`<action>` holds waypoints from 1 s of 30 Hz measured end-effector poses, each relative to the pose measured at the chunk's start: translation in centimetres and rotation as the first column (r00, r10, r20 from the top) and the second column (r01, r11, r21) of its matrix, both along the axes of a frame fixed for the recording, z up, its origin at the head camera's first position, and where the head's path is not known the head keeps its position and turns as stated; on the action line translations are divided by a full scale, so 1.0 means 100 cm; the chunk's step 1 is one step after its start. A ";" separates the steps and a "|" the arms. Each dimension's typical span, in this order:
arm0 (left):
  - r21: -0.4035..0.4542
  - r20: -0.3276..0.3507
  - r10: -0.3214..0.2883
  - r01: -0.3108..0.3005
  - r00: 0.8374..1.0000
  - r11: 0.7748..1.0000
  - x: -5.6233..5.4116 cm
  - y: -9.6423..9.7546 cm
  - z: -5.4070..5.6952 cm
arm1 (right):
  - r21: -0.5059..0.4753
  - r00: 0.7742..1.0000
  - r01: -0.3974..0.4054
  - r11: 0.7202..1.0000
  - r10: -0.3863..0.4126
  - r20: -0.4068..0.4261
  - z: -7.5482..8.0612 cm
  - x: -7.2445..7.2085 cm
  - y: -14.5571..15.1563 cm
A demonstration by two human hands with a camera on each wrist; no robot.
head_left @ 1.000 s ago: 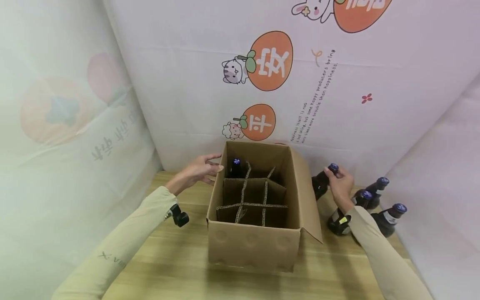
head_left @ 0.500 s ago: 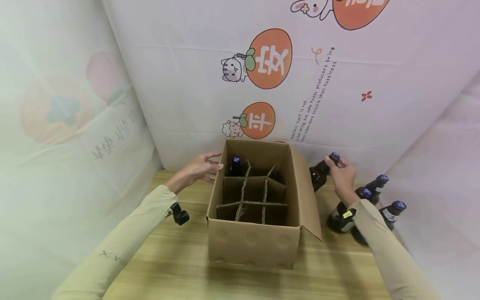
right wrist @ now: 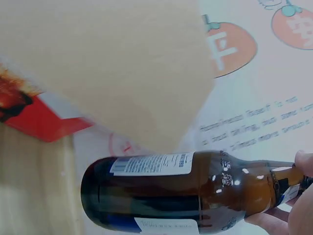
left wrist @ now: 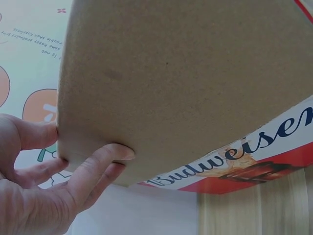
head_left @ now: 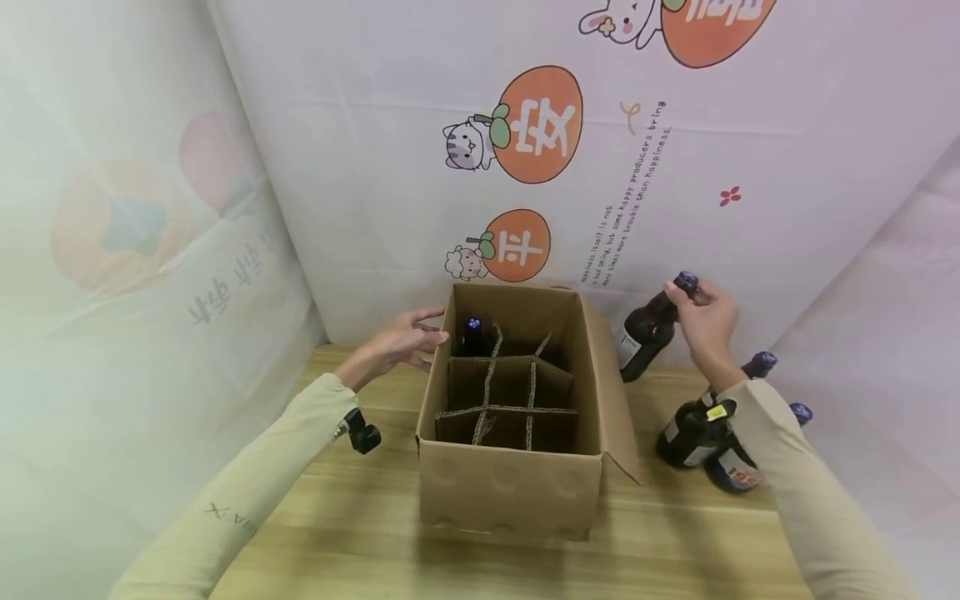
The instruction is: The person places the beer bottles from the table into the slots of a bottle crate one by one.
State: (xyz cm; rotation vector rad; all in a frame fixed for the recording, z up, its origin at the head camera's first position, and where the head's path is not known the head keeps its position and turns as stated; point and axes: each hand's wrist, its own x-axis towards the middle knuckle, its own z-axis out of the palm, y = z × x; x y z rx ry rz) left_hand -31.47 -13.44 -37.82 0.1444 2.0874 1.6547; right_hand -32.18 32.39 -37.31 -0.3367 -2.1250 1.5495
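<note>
A cardboard box point(head_left: 506, 492) stands with its top open and cardboard dividers point(head_left: 510, 379) inside. One bottle with a blue cap point(head_left: 472, 327) sits in its far-left compartment. Against the outer left wall, near the far corner, my left hand point(head_left: 401, 342) rests with fingers extended; the left wrist view shows fingertips point(left wrist: 122, 152) touching the cardboard. To the right of the box, my right hand point(head_left: 708, 325) grips a brown beer bottle point(head_left: 648, 333) by its neck just under the blue cap. This bottle is tilted, its base towards the box's side flap point(head_left: 617, 400).
Several more beer bottles point(head_left: 686, 437) stand on the wooden table point(head_left: 352, 517) at the right, partly hidden by my right forearm. White printed cloth point(head_left: 375, 167) hangs behind and on both sides. The box's right flap sticks outward.
My right hand has raised the beer bottle up and to the right, so more of its body and label shows beside the flap. The left hand stays at the box.
</note>
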 end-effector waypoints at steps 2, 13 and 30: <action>-0.003 -0.002 0.001 -0.001 1.000 1.000 0.000 0.000 -0.001 | 0.000 1.000 0.006 1.000 -0.006 -0.011 0.010 -0.001 0.000; -0.012 -0.010 -0.006 0.006 1.000 1.000 0.000 0.002 -0.002 | -0.003 0.982 0.043 0.999 -0.043 -0.185 0.068 -0.002 -0.002; -0.015 -0.019 -0.005 0.004 1.000 1.000 0.005 0.000 0.000 | -0.131 0.871 -0.340 0.931 0.260 -0.416 0.139 0.009 -0.079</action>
